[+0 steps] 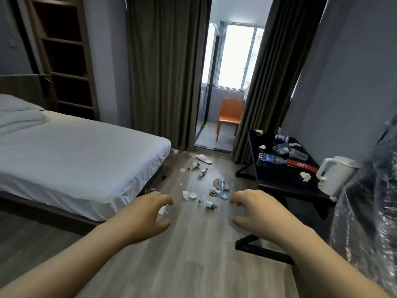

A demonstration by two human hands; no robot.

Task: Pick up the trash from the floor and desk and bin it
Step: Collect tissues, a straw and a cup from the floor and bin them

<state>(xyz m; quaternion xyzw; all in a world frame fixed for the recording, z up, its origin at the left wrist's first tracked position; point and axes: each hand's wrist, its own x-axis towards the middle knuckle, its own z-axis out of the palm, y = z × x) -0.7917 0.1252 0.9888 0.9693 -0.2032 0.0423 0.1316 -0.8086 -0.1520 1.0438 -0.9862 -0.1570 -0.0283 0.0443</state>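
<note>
Head view: the only camera, and it looked down a bedroom toward the litter.
Left hand: reached forward over the grey wood-plank floor, fingers loosely curled, holding nothing.
Right hand: mirrored it, relaxed and empty too.
Floor trash: a clear plastic bottle with a green label lay on its side between and just beyond the two hands, well out of reach.
Bottle axis: its length ran across the view, left to right; the narrower end seemed to point left, though it was too small to be sure.
Handling: probably light, smooth and a bit crushable, so take it around the middle of the body.
More floor litter: a small white round lid and torn wrappers lay just behind the bottle.
Black counter: on the right it carried a crushed clear bottle with a blue label, lying flat, long axis left to right.
Crumpled white tissue: on the counter near the white electric kettle; soft, weightless, pinch it anywhere.
Bin: none plainly in sight; shiny clear plastic film hung at the right edge.
</note>
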